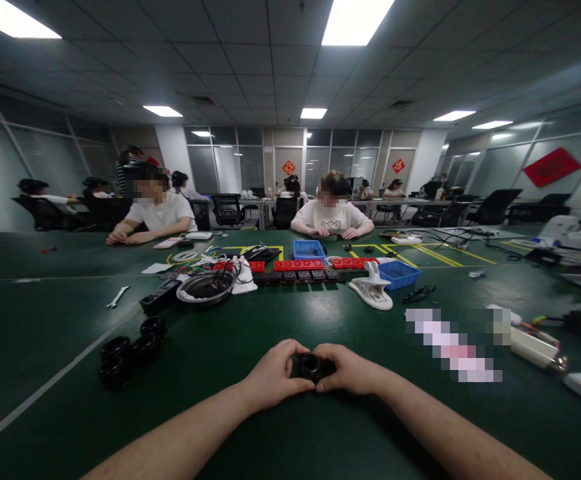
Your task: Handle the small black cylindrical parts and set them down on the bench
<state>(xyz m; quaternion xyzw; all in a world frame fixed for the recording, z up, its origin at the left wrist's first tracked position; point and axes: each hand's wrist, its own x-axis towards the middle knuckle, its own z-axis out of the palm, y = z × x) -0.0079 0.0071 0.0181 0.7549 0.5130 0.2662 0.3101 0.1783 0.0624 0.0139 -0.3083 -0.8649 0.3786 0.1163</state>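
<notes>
Just above the green tabletop, in the middle near me, I hold a small black hollow cylindrical part (310, 364) with its round opening facing me. My left hand (274, 375) is closed on its left side, thumb below and fingers above. From the right, my right hand (349, 370) pinches the same part; its fingers cover a dark portion there. Whether that portion is a separate piece I cannot tell. Off to the left, several similar glossy black round parts (145, 347) sit in a cluster, some resting against each other.
Beyond my hands stand a metal bowl (205, 289), red socket strips (298, 265), a white clip base (372, 291) and blue bins (398, 274). A wrench (117, 297) lies left. At right are a pixelated strip (450, 347) and a cream-coloured device (535, 348). Two people sit across the table.
</notes>
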